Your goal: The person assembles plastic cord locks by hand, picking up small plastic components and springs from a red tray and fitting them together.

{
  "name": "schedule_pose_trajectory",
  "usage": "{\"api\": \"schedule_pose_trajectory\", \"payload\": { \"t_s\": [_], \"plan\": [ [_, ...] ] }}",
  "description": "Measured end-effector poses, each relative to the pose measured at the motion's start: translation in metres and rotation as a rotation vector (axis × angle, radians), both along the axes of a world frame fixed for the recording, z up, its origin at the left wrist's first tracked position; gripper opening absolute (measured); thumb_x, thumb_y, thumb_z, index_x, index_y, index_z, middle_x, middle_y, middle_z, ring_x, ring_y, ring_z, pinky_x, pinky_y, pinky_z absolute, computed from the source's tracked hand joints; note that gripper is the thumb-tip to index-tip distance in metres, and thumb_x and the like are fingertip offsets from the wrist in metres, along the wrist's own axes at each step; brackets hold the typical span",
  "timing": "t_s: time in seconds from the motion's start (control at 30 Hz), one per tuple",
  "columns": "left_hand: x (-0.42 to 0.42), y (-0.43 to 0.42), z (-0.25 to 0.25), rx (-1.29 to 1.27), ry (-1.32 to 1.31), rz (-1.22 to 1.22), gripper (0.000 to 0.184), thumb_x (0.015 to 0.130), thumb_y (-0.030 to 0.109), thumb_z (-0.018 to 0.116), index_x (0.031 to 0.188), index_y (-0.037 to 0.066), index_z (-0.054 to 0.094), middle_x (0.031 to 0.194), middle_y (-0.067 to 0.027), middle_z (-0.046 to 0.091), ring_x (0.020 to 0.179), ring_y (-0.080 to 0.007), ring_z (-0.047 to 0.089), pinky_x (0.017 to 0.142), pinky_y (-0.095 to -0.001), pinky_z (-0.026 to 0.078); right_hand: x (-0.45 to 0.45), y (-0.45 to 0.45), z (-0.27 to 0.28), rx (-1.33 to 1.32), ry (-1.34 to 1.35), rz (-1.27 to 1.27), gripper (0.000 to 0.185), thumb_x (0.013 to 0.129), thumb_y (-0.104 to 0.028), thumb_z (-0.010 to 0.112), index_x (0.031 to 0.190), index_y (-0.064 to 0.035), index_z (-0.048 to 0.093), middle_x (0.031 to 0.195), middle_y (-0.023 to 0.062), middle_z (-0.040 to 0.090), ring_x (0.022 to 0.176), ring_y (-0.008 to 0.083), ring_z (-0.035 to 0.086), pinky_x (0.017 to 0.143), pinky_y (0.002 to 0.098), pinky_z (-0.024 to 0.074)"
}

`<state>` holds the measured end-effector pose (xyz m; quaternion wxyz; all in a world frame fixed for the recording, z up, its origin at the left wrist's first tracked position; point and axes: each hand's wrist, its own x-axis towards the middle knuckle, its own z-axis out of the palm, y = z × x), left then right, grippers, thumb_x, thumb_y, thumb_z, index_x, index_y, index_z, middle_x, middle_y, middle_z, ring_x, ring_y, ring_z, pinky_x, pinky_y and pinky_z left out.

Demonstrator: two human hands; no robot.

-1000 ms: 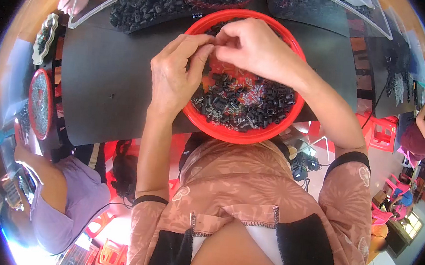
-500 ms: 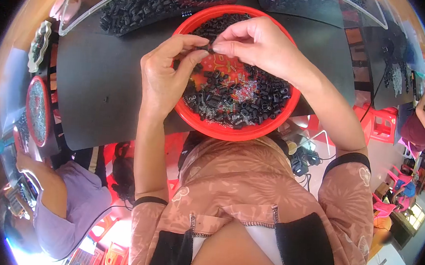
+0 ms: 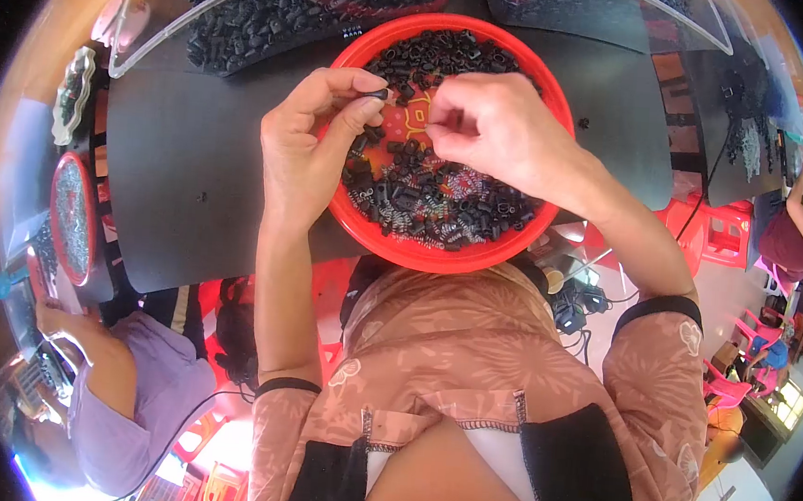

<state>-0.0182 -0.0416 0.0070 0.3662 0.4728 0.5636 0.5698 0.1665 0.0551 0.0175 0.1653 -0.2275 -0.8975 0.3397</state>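
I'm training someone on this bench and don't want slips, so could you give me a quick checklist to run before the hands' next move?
1. Left hand has a secure hold: ok, a black piece is pinched at the fingertips.
2. Right hand carries something: cannot tell, its curled fingers hide their tips.
3. Hands clear of each other: ok, a gap shows between them.
4. Springs at hand: ok, many lie in the red tray.
5. Springs kept apart from the loose black parts: not ok, they are mixed.
6. Tray fully on the table: not ok, its near rim seems to overhang.
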Motion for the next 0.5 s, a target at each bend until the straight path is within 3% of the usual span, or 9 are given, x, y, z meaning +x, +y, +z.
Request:
{"api": "schedule_pose_trajectory", "payload": {
  "t_s": [0.1, 0.13, 0.23, 0.5],
  "plan": [
    [-0.002, -0.001, -0.001, -0.007, -0.015, -0.017, 0.013, 0.086, -0.002, 0.063, 0.099, -0.001, 0.063, 0.086, -0.0049, 0.067, 0.075, -0.0088, 0.062, 0.07, -0.0221, 0.05, -0.005, 0.0, 0.015, -0.302, 0.138, -0.136, 0.01, 0.077, -0.009, 0.069, 0.076, -0.0005, 0.064, 0.071, 0.012, 0.067, 0.062, 0.0182, 0.066, 0.058, 0.0289, 0.0519],
    [-0.002, -0.002, -0.001, -0.011, -0.015, -0.022, 0.012, 0.086, -0.002, 0.064, 0.098, -0.001, 0.062, 0.086, -0.005, 0.067, 0.075, -0.0088, 0.062, 0.07, -0.0221, 0.05, -0.006, 0.002, 0.021, -0.39, 0.135, -0.144, 0.008, 0.079, -0.005, 0.07, 0.08, 0.0007, 0.065, 0.074, 0.0096, 0.069, 0.065, 0.0104, 0.065, 0.06, 0.0248, 0.0518],
    [-0.002, -0.001, -0.001, -0.001, -0.037, -0.046, 0.011, 0.086, -0.001, 0.064, 0.098, -0.001, 0.062, 0.086, -0.0051, 0.067, 0.074, -0.009, 0.062, 0.069, -0.0219, 0.05, -0.013, 0.004, 0.027, -0.477, 0.256, -0.102, 0.006, 0.079, -0.001, 0.069, 0.081, 0.0025, 0.065, 0.075, 0.008, 0.068, 0.066, 0.0107, 0.065, 0.062, 0.0244, 0.0524],
    [-0.003, -0.002, -0.004, 0.019, -0.088, -0.051, 0.011, 0.087, -0.001, 0.064, 0.098, -0.001, 0.062, 0.086, -0.0047, 0.066, 0.075, -0.0091, 0.061, 0.07, -0.0216, 0.05, -0.024, -0.001, 0.022, -0.421, 0.352, -0.034, 0.013, 0.082, 0.002, 0.064, 0.095, 0.0016, 0.065, 0.077, 0.0072, 0.067, 0.068, 0.01, 0.064, 0.059, 0.0245, 0.051]
  ]
}}
